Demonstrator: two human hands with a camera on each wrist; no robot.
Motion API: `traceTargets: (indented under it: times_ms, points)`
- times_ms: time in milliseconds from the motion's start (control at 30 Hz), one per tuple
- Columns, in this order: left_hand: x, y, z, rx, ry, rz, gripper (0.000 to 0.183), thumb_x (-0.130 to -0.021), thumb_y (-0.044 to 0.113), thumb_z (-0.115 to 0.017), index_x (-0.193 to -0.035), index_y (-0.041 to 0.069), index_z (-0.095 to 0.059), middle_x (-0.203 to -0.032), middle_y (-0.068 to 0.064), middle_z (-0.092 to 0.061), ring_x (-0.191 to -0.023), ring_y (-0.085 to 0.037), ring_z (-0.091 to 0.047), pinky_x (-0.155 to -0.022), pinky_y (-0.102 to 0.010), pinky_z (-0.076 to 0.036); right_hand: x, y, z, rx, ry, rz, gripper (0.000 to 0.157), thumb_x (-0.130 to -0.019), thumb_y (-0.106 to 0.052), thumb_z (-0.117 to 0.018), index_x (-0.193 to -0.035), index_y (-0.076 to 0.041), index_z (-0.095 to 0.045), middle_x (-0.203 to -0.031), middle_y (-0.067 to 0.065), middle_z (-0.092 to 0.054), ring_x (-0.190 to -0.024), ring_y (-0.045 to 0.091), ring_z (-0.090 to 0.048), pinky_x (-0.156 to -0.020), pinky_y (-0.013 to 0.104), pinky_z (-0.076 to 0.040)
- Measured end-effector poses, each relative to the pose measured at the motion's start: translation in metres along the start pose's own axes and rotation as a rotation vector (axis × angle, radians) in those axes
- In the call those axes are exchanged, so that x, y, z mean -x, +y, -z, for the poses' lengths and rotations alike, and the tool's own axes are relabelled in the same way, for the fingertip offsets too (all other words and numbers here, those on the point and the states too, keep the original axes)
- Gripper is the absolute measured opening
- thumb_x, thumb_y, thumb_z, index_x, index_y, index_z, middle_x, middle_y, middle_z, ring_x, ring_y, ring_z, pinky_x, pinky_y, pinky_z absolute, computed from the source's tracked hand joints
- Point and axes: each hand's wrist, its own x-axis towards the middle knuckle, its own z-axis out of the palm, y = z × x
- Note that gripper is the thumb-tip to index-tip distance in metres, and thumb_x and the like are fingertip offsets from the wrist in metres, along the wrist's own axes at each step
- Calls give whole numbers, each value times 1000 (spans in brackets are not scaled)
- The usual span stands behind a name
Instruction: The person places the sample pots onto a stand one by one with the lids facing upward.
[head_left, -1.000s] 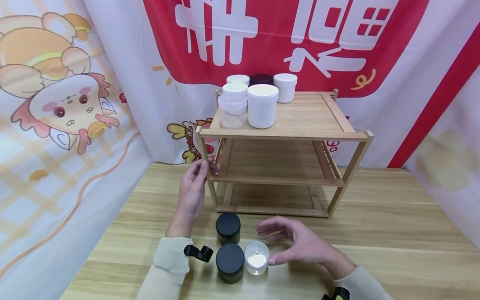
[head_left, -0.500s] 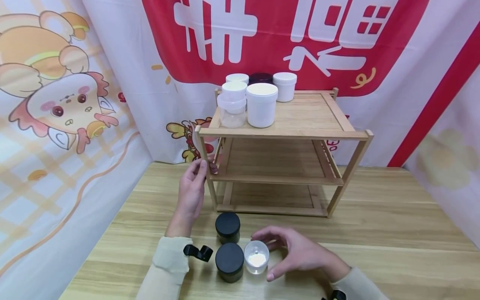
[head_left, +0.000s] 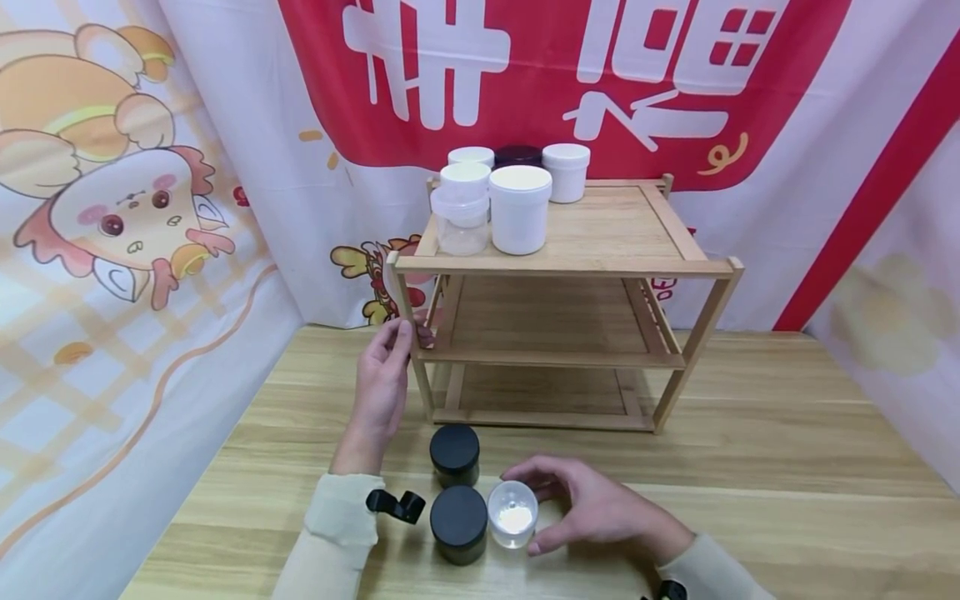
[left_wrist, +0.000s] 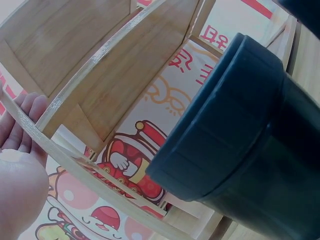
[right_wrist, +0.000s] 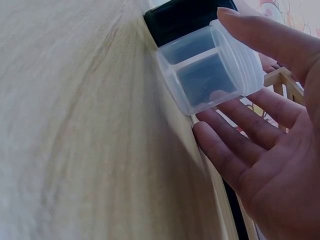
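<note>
My left hand (head_left: 385,375) grips the front left post of a wooden three-tier rack (head_left: 558,358), thumb in front and fingers behind; the left wrist view also shows those fingers (left_wrist: 27,120) at the frame. On the table, my right hand (head_left: 592,504) reaches around a small clear plastic jar (head_left: 513,514), fingers at its far side and thumb near its close side. In the right wrist view the fingers (right_wrist: 250,130) are extended beside the jar (right_wrist: 205,70); firm contact cannot be made out. Two black-lidded jars (head_left: 459,523) (head_left: 455,454) stand left of it.
Several white jars (head_left: 520,212), a clear jar (head_left: 461,225) and a dark-lidded one (head_left: 517,157) stand on the left half of the rack's top tier. Printed curtains (head_left: 225,100) hang behind and beside the wooden table (head_left: 787,433). A black jar (left_wrist: 250,125) looms in the left wrist view.
My right hand has come nearer and lower around the clear jar, its fingers moving to the jar's far side. The left hand stays on the rack post.
</note>
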Motion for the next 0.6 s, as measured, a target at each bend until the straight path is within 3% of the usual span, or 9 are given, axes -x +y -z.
traceTargets:
  times_ms: [200,600]
  points:
    - [-2,-2,1,-1,10,5,45,-114,28,-54,-138,-10,-53,-144,-23,-57,-117,-16,-64,-119,-26,-45,-1,3,0,17,6,-1,75,-77,-20,-97,-144,-16,-63,-137,2,-71,-123,15,-68,-110,25,-51]
    - [-2,-3,2,8,14,1,33,-114,29,-56,-129,0,-60,-141,-20,-59,-117,-16,-64,-118,-26,-45,-1,8,-1,3,16,-7,71,-77,-20,-97,-141,-18,-66,-133,0,-73,-120,13,-69,-108,25,-53]
